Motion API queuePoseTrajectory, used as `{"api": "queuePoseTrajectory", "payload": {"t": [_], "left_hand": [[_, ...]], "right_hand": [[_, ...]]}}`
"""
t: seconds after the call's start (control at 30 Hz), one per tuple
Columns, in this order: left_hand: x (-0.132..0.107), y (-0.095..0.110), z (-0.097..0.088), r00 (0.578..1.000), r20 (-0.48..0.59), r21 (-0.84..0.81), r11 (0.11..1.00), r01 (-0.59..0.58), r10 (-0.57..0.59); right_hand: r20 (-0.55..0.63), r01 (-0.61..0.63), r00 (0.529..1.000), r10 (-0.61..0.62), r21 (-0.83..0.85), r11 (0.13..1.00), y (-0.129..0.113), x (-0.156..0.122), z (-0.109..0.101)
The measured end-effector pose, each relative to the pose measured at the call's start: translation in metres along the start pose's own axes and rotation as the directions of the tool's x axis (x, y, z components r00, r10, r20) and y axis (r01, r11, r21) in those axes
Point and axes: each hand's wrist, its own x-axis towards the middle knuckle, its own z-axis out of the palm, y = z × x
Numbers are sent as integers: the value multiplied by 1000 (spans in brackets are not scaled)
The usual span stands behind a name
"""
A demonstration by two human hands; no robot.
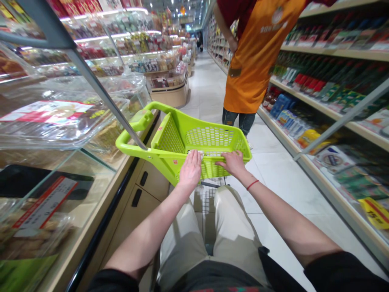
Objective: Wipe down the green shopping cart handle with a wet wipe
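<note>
Green basket (197, 123) under left hand (191, 169), right hand (234, 163).

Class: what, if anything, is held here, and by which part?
The green cart, by its near rim: right hand curled over it, left hand laid there, perhaps pinning something white.

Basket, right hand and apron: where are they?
Basket (182, 123): head view, solid part of its far wall.
Right hand (234, 163): head view, back of the hand.
Apron (255, 67): head view, orange cloth.

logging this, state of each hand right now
Left hand: fingers straight, at the green basket; whether holding anything cannot be told.
Right hand: on it, thumb apart; whether closed cannot be told.
</note>
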Motion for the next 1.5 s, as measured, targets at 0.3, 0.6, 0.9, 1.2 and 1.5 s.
{"api": "queuePoseTrajectory", "payload": {"t": [0.3, 0.6, 0.9, 1.2, 1.5], "left_hand": [[-6, -28, -12, 979, -131, 56, 985, 165, -157], [12, 33, 14, 996, -64, -11, 998, 62, -63], [5, 23, 20, 995, -43, -2, 996, -87, 87], [-9, -28, -8, 989, -102, 63, 991, 117, -110], [12, 32, 13, 994, -65, -7, 996, 87, -87]], "right_hand": [[2, -13, 1000, 13, 3, 1000, -1, 2, 1], [12, -16, 1000, 16, -2, 1000, -2, 1, -3], [38, -26, 999, 27, -27, 999, -3, 1, -6], [44, -32, 999, 32, -4, 999, -2, 3, -3], [44, -33, 998, 33, -5, 999, -3, 2, -6]]}}
